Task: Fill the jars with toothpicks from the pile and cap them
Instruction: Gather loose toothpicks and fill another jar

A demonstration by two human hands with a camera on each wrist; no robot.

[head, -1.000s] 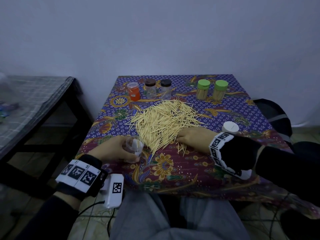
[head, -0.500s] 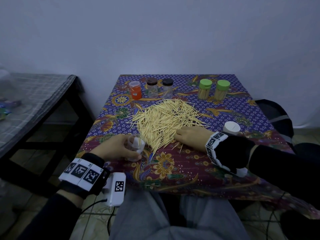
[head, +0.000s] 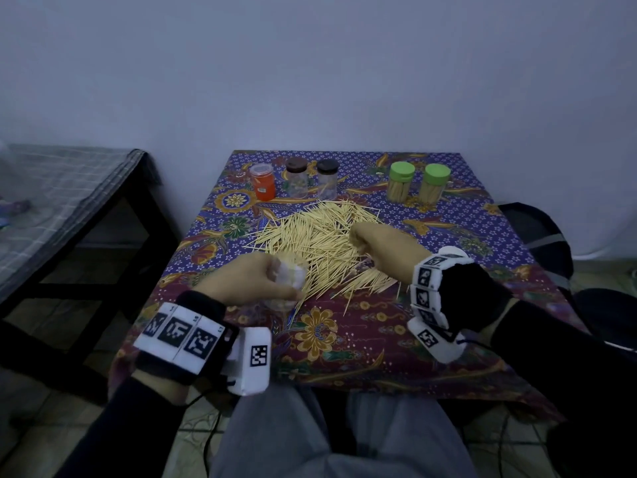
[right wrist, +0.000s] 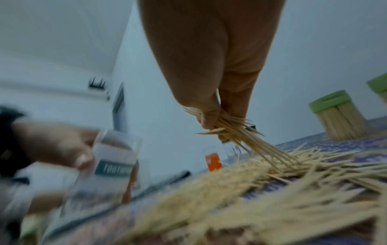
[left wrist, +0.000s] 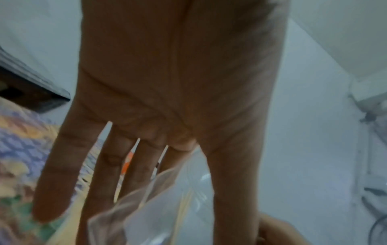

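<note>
Green-capped jars [head: 417,181] at upper right look filled; left hand [head: 253,280] grips an uncapped clear jar [right wrist: 114,159], right hand [right wrist: 211,92] pinches toothpicks [right wrist: 240,131]; most of the pile [head: 317,243] remains.

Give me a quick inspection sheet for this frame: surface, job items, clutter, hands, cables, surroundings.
Surface: table under floral cloth.
Job's things: toothpick pile central; clear jar uncapped; two green-lidded jars filled; orange jar and two dark-lidded jars at back.
Clutter: nothing seen.
Grippers: left hand holds the clear jar; right hand pinches a toothpick bunch.
Cables: black cable below left wrist.
Surroundings: side table, plain wall.
</note>
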